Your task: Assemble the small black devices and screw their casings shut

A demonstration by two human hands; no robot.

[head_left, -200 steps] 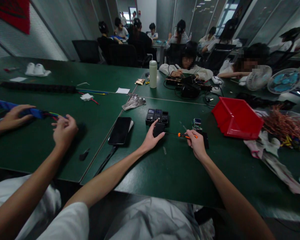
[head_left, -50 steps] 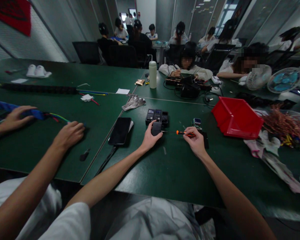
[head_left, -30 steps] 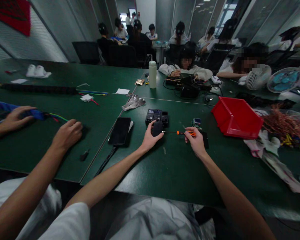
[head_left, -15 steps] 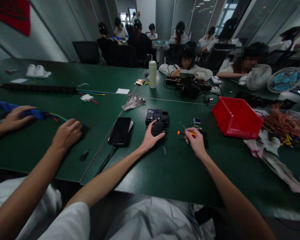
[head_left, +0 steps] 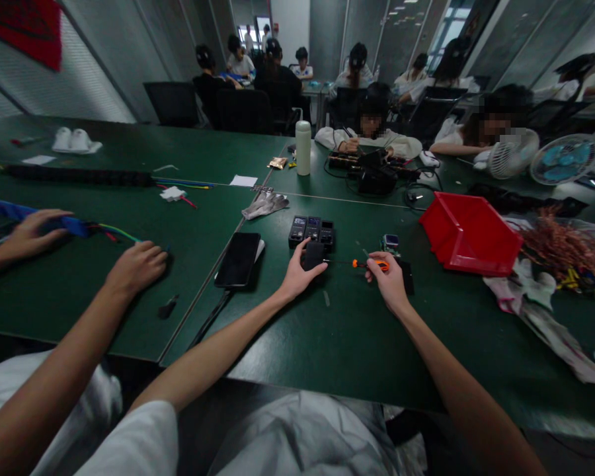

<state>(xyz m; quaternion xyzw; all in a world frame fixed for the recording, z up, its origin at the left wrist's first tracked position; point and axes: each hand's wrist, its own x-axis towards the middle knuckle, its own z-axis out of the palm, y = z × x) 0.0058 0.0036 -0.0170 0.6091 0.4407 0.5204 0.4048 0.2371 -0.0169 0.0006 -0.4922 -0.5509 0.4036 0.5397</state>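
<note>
My left grip (head_left: 298,272) clamps the black block (head_left: 314,255); my right grip (head_left: 389,280) pinches the screwdriver (head_left: 359,264), seemingly rolled slightly since a moment ago; turning looks ongoing.

Phone (head_left: 238,260) lies left of screwdriver (head_left: 359,264); bin (head_left: 483,244) right; bottle (head_left: 303,149) farther back.

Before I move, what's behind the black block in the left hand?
Three black modules in a row; their tops show. The black block and left hand cover part of their front.
</note>
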